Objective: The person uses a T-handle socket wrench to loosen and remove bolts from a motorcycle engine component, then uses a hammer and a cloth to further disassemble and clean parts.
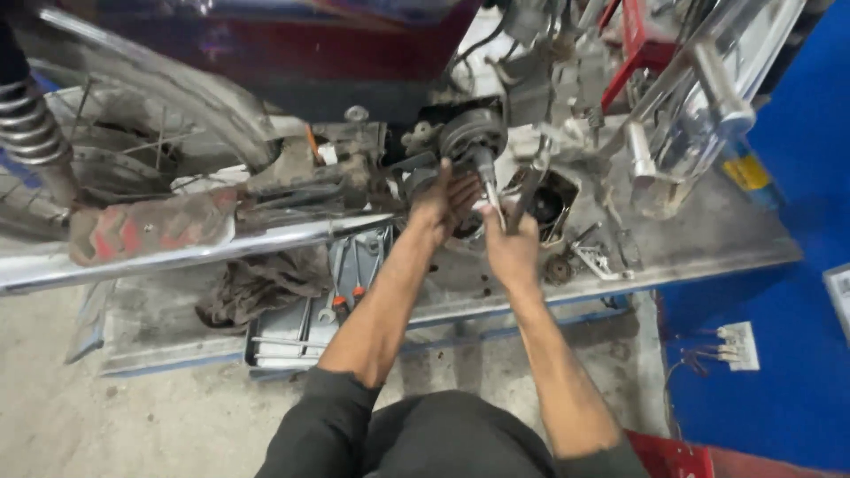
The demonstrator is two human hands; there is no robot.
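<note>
1. Tool tray with wrenches lies nearest, a dirty rag beside it.
2. Right hand grips a metal tool.
3. Left hand, fingers spread, touches the engine's round rotor.
4. Shock spring far left.

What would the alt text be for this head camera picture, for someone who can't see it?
A person's left hand and right hand work at a motorcycle engine on a metal platform; the right hand grips a metal tool. A dirty rag and tray of wrenches lie nearby.
</note>
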